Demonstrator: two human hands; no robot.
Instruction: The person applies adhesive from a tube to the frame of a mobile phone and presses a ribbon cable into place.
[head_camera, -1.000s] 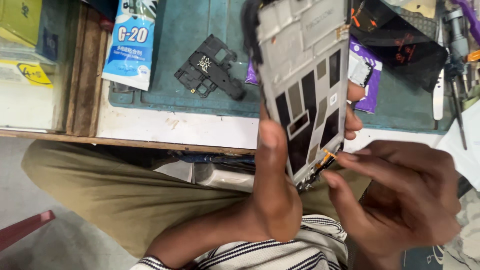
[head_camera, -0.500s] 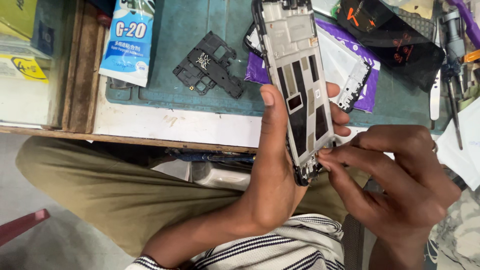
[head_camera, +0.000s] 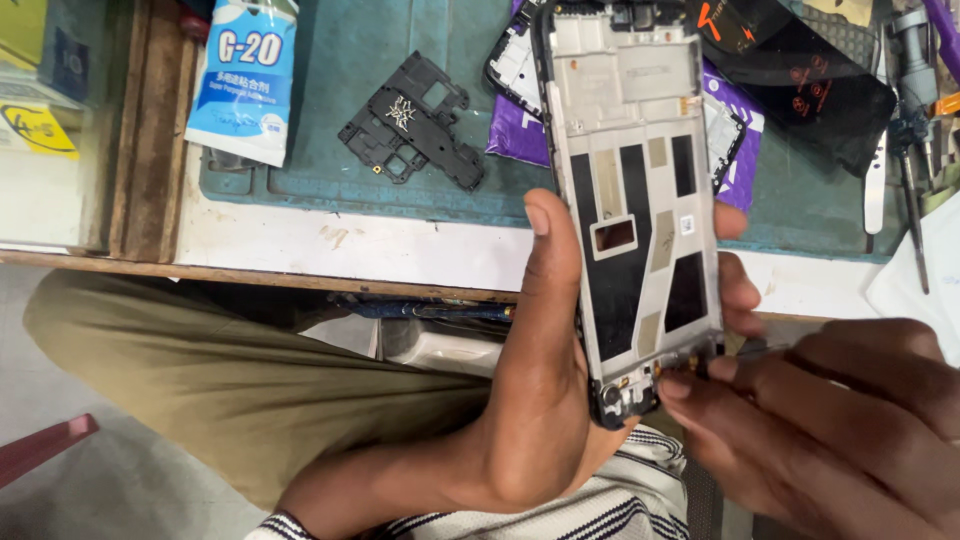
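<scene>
1. Compared with a second ago, the phone frame (head_camera: 640, 210) has turned from a tilt to nearly upright, and the right hand (head_camera: 830, 430) has closed in on its lower end.
2. Left hand (head_camera: 560, 400) has its grip pressed around the frame: thumb along the left edge, fingertips showing at the right edge, holding it above the lap, in front of the bench (head_camera: 400, 245).
3. Right-hand fingertips (head_camera: 685, 385) pinch a small part at the frame's bottom edge; what it is cannot be made out.
4. On the teal mat (head_camera: 400, 70) lie a black plastic cover (head_camera: 415, 125) and a glue tube (head_camera: 245, 75), well apart from the hands.
</scene>
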